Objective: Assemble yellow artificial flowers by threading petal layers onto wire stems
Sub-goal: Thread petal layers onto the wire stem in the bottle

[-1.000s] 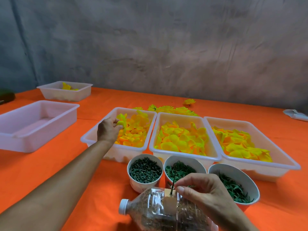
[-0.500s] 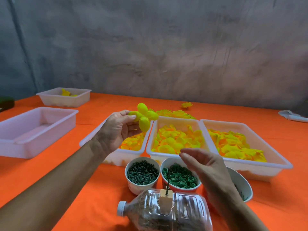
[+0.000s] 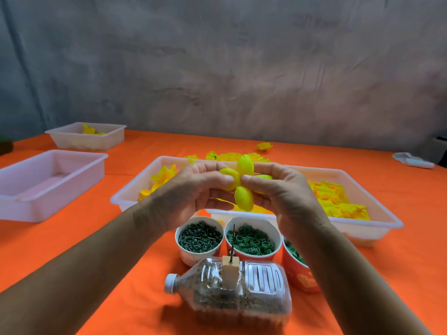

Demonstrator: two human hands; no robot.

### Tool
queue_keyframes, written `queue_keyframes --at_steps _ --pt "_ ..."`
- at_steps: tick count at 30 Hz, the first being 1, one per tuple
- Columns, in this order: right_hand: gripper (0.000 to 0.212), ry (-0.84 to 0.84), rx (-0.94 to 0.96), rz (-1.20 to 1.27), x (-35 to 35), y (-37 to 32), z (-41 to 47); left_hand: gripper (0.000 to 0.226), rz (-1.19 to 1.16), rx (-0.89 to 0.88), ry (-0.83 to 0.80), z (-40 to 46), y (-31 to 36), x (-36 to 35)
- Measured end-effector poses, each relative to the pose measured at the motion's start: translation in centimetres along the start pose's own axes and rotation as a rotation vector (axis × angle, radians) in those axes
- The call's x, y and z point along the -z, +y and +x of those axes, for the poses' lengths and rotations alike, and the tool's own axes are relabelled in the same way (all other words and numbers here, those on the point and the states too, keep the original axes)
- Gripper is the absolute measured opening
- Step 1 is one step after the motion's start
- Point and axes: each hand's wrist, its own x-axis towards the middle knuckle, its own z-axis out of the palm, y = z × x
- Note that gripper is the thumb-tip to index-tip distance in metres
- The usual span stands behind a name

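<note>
A yellow petal layer (image 3: 242, 183) is pinched between the left hand (image 3: 193, 192) and right hand (image 3: 278, 189) at mid-frame. Below, the wire stem (image 3: 232, 240) is seen bare, upright on the bottle (image 3: 232, 288). Nothing is threaded yet; finished flowers (image 3: 229, 157) are piled behind the trays (image 3: 130, 197).

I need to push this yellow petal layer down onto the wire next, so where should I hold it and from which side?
Hold the petal layer at its center hub, pinching from both sides as the left hand and right hand do now. The four cupped petals fan outward, so the middle is probably the firmest part, and side grips leave it free for the upright wire below.
</note>
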Motion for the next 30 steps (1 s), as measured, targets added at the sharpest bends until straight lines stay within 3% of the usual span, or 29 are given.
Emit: queue_keyframes --at_steps 4,7,11,16,21,30 --pt "0.016 -0.024 -0.002 -0.212 0.4 -0.7 -0.1 0.032 0.141 0.02 0.125 -0.3 0.7 -0.5" --pt "0.017 -0.095 -0.015 -0.25 0.6 -1.5 -0.3 0.021 0.147 0.032 0.189 -0.6 1.3 -0.9" --pt "0.035 -0.179 -0.035 -0.203 0.5 -2.0 -0.8 0.008 0.089 0.082 0.146 -1.2 1.6 -1.3" --pt "0.058 -0.243 -0.184 -0.084 0.9 -1.4 -1.7 0.02 0.022 0.139 0.168 -2.3 0.9 -1.7" --pt "0.042 -0.197 -0.272 -0.033 1.1 -0.4 -2.0 0.007 0.024 0.196 0.195 -2.8 0.1 -2.0" --pt "0.043 -0.184 -0.281 -0.129 1.0 -0.3 -2.2 0.008 0.03 0.251 0.242 -2.9 -0.2 -1.9"
